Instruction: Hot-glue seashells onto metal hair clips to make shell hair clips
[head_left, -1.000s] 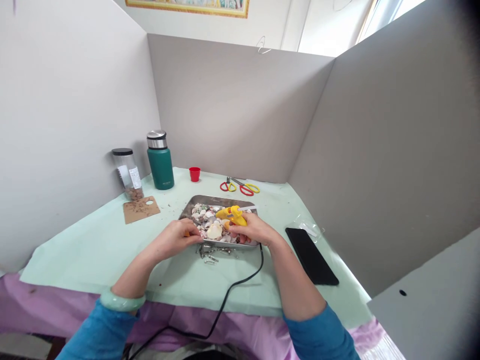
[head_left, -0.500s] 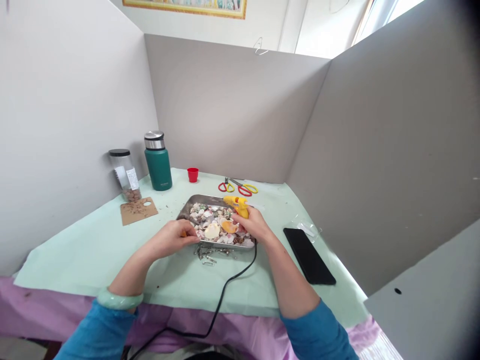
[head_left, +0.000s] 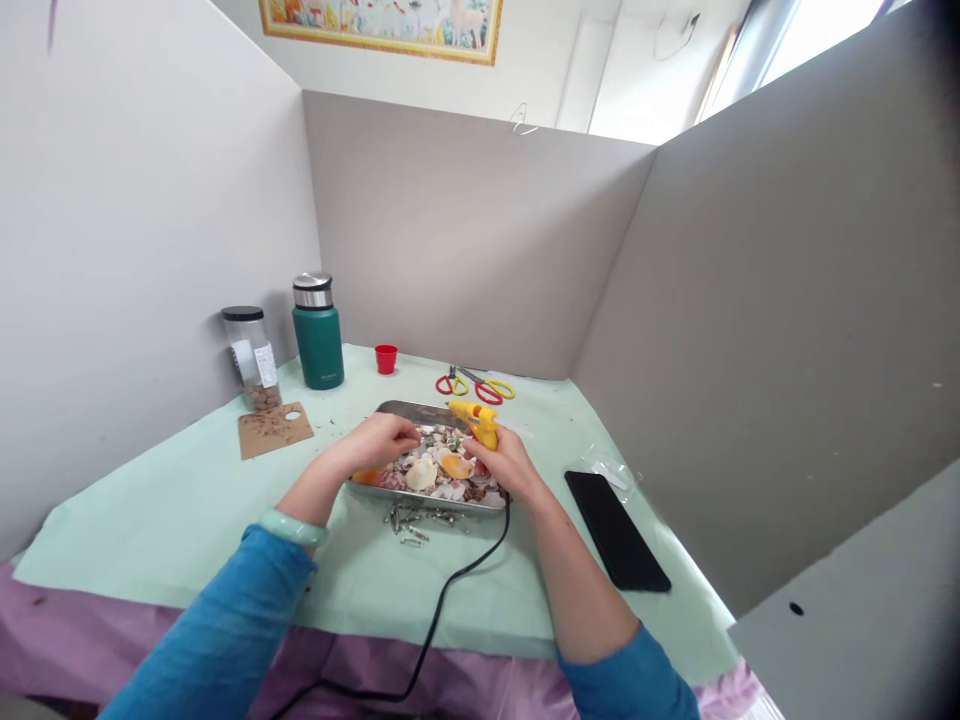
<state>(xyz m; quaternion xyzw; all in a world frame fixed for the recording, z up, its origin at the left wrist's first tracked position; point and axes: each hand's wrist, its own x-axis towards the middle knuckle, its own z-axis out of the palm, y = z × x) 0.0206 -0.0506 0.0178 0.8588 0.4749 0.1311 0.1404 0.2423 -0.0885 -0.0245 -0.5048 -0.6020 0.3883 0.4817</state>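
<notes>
A metal tray (head_left: 397,408) full of mixed seashells (head_left: 422,473) lies on the table. Over its left side is my left hand (head_left: 379,440), fingers curled together above the shells; whether anything is between them is hidden. My right hand (head_left: 510,465) grips a yellow hot glue gun (head_left: 474,420) above the tray's right side, its nozzle pointing left. A black cord (head_left: 450,590) runs from below that hand toward the table's front edge. An orange shell (head_left: 456,465) lies close to the glue gun. Several metal safety pins (head_left: 412,525) are scattered in front of the tray.
Behind the tray lie two scissors-like tools (head_left: 487,390) with red and yellow handles, and a red cup (head_left: 385,359). A green flask (head_left: 319,345), a lidded jar (head_left: 259,365) and a brown board (head_left: 275,430) are at left. A black phone (head_left: 616,530) lies at right. Grey panels (head_left: 465,230) enclose the table.
My left hand has moved from the tray's near left edge up and right, over the shells. My right hand keeps holding the glue gun in nearly the same place. The view has tilted slightly up.
</notes>
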